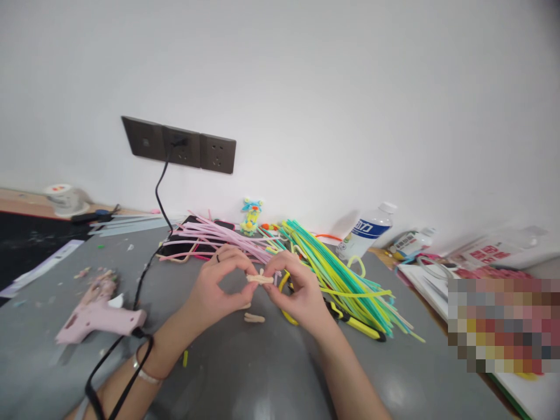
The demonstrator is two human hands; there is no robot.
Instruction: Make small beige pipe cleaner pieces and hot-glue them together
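piece [261, 280], beige and small, was held up over the table [245, 373] — the left hand [212, 289] pinched one end, the right hand [306, 294] pinched the other. a beige strip [254, 318] lay on the table just below. pink stems [216, 234] lay behind the left hand, green and yellow stems [345, 274] beyond the right — and a glue gun [102, 319] lay off to the left.

Beige pipe-cleaner piece [261, 280]: fuzzy, matt. Pink pipe cleaners [210, 233], yellow-green bundle [343, 274]: same soft nap. Glue gun [98, 319]: smooth plastic, rough, crusted toward front. Counter [245, 373]: smooth grey, faintly glossy. Bottle [352, 248]: translucent plastic, shiny label [370, 228]. Bangle [145, 374]: polished silvery metal. Socket panel [219, 154]: dark, satin. Cable [157, 189]: smooth black plastic. Wall [306, 116]: matt white.
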